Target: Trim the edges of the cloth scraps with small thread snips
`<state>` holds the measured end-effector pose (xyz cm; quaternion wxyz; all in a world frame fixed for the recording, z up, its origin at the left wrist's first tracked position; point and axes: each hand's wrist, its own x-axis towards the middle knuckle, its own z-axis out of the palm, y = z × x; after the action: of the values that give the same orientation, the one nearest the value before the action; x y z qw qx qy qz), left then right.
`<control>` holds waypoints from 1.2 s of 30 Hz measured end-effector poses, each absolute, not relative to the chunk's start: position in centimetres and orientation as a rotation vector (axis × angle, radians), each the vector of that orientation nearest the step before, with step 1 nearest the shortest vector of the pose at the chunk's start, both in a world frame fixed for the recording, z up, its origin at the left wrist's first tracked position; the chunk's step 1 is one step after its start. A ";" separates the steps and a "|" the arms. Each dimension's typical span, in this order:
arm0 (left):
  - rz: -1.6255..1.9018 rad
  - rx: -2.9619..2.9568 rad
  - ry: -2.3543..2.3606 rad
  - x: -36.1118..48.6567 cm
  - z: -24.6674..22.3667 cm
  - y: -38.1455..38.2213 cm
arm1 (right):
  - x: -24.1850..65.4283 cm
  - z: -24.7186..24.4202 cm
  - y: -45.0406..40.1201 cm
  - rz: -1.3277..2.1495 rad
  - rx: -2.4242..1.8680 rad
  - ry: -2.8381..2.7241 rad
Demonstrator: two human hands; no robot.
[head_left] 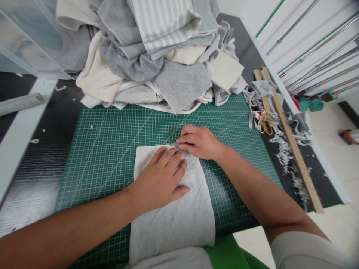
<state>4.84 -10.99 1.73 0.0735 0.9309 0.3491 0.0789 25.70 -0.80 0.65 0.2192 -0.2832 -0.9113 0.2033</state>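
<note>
A light grey piece of fabric [179,228] lies on the green cutting mat [112,127] and reaches down to the table's front edge. My left hand [161,177] rests flat on its upper part, fingers spread and pressing the cloth. At the fabric's top edge, my right hand [200,142] is closed around a small dark tool with a slim metal tip [174,144]. The tip points left along the edge, just above my left fingertips. Most of the tool is hidden in the fingers, so I cannot make out its exact kind.
A large pile of grey, cream and striped fabric [179,82] covers the back. On the right lie gold-handled scissors [263,123], a long wooden ruler [297,149] and fabric scraps [283,149]. Metal poles [316,67] lean beyond the table's right edge. A grey roll [22,104] sits left.
</note>
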 end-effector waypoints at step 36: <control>0.238 2.786 1.049 4.9 1.7 -11.0 | 25.5 0.5 -0.7 0.605 -0.792 -2.467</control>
<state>4.87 -10.98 1.66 0.0774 0.9301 0.3501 0.0794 25.54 -0.75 0.54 0.2381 -0.2892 -0.9005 0.2207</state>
